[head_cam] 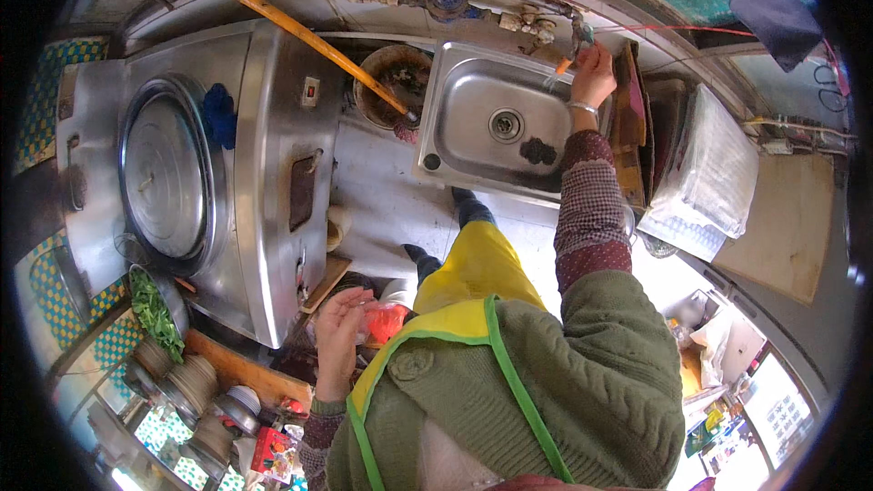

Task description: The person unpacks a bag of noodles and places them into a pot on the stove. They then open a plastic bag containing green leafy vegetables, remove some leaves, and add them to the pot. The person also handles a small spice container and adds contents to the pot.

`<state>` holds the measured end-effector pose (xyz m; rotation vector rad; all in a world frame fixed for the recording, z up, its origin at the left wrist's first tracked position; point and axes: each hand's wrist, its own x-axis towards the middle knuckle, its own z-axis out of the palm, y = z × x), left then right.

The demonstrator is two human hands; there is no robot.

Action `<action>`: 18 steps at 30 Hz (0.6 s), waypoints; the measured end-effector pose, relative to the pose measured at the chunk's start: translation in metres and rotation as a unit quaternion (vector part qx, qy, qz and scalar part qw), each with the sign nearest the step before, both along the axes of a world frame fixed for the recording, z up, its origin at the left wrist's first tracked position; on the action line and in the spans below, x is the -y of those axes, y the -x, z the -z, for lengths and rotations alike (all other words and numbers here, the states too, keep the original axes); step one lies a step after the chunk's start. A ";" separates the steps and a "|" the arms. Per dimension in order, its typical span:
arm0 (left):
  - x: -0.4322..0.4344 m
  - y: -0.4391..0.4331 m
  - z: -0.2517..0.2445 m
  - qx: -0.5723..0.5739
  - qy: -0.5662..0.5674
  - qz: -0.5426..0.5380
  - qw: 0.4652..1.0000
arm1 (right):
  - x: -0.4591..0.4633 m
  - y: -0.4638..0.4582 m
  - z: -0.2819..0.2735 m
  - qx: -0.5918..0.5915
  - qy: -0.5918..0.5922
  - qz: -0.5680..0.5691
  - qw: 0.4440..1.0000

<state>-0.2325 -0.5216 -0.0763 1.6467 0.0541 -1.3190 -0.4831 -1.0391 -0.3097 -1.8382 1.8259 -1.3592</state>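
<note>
My right hand (593, 82), with a bracelet at its wrist, is raised to the tap (581, 34) on the wall above the sink's right side. Its fingers touch the tap's handle area; how they close on it is hard to see. Beside the fingers is the orange spout end (563, 66), with what looks like water below it. The stainless steel sink (477, 143) has a round drain (506, 125) and a dark wet clump (538, 151) lying in it. My left hand (344, 320) is held up at the lower left, its fingers partly spread, near a red plastic bag (384, 322).
Left stands a steel stove unit (283, 82) with a large lidded pot (167, 177) and a blue cloth (219, 116). A wooden pole (273, 13) slants down to a round basin (392, 58). Cardboard (627, 123) and a plastic-covered stack (716, 164) stand right of the sink. Leafy greens (155, 310) fill a bowl.
</note>
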 end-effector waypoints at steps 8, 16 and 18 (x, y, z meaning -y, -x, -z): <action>-0.013 0.018 0.018 -0.032 0.003 -0.062 0.998 | -0.016 -0.021 0.138 0.657 -0.200 0.134 0.714; -0.009 0.032 0.020 -0.033 -0.009 -0.060 0.998 | -0.016 0.008 0.183 0.814 -0.310 -0.044 0.490; -0.002 0.034 0.024 -0.043 -0.013 -0.042 0.998 | -0.013 0.003 0.185 0.821 -0.292 -0.028 0.491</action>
